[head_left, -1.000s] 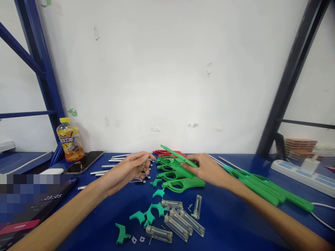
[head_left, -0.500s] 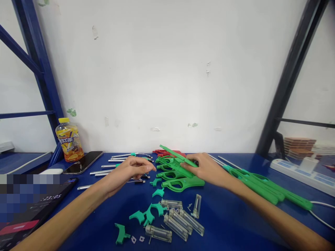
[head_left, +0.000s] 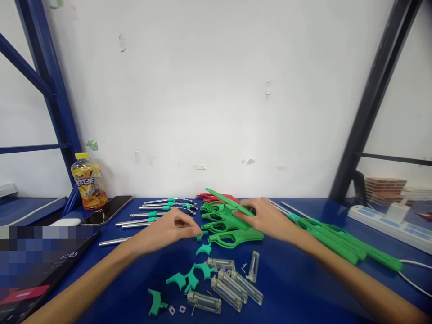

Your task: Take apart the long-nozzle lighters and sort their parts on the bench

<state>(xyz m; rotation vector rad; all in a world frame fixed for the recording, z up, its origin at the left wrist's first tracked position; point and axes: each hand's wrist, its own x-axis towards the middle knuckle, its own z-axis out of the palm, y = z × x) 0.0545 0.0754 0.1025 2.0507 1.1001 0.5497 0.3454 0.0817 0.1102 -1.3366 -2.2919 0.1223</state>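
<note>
The blue table [head_left: 303, 279] carries all parts. The right hand [head_left: 266, 220], forearm stretched forward, is closed around a green plastic handle shell [head_left: 227, 202] raised above the stack of green shells [head_left: 232, 234]. The left hand [head_left: 168, 230] lies palm down, its fingertips pinched on a small teal trigger piece [head_left: 200, 235], apparently still touching the table. Clear lighter tanks [head_left: 229, 285] lie nearer the viewer.

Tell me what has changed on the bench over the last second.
The left hand turned palm-down and dropped toward the table, its fingers now at a small teal trigger piece; the thin part it held earlier no longer shows. The right hand stayed gripping a green handle shell above the stack. The clear tubes and drink bottle are unmoved.
</note>
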